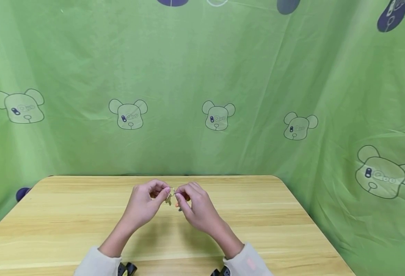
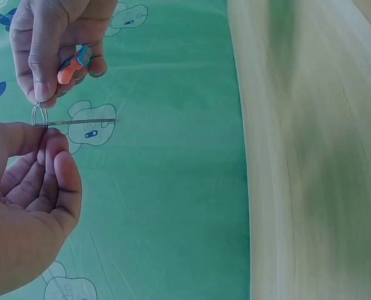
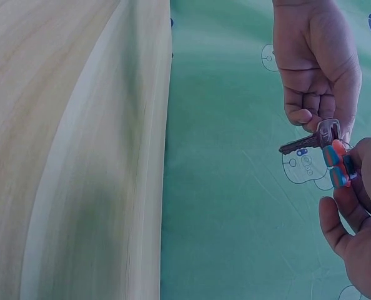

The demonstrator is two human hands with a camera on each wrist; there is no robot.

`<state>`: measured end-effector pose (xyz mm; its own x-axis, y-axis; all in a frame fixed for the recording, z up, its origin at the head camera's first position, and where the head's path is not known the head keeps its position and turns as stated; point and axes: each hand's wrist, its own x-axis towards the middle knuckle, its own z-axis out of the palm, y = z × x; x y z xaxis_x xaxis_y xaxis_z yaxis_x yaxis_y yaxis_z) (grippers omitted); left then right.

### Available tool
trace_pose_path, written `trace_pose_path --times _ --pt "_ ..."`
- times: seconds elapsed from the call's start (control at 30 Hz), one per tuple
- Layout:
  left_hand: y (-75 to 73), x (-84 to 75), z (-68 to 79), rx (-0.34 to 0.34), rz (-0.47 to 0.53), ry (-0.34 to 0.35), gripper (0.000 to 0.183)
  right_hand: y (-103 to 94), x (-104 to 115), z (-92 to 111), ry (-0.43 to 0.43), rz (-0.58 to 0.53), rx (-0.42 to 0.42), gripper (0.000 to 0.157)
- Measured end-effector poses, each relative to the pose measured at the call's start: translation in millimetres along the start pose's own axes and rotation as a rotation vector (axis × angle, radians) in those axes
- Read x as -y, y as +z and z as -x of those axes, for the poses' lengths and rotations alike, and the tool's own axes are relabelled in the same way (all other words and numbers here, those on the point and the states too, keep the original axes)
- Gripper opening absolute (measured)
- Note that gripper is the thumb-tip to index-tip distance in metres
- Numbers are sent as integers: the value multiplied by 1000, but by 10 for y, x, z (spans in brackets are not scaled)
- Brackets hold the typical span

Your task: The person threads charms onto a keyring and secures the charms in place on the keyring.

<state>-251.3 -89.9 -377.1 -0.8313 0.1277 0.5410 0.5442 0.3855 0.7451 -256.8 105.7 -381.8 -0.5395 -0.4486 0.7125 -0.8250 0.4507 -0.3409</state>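
Note:
Above the table, both hands meet at a thin metal key ring (image 1: 172, 190). My left hand (image 1: 145, 202) pinches one side of it between thumb and fingertips, right where a metal key (image 3: 303, 143) hangs. The key's blade sticks out sideways, seen edge-on in the left wrist view. With thumb and forefinger, my right hand (image 1: 198, 207) pinches the ring's opposite side. A small orange and teal charm (image 3: 336, 164) dangles below the right fingers, partly covered by them in the head view.
The light wood table (image 1: 68, 226) extends under both forearms. Behind it and along the right hangs a green curtain (image 1: 174, 145) printed with bear heads. Black devices (image 1: 128, 269) sit at the cuffs of the pale sleeves (image 1: 99, 264).

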Motion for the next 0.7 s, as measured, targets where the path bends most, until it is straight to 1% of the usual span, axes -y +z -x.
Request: trace_pose_path --times 0.43,0.6,0.7 --pt "19 8 7 -16 18 -20 8 6 3 15 11 -10 6 4" --pt "22 16 5 -17 22 -42 7 -1 15 12 55 -28 37 5" --pt "23 21 4 -17 27 -59 8 -3 13 9 83 -62 58 6"
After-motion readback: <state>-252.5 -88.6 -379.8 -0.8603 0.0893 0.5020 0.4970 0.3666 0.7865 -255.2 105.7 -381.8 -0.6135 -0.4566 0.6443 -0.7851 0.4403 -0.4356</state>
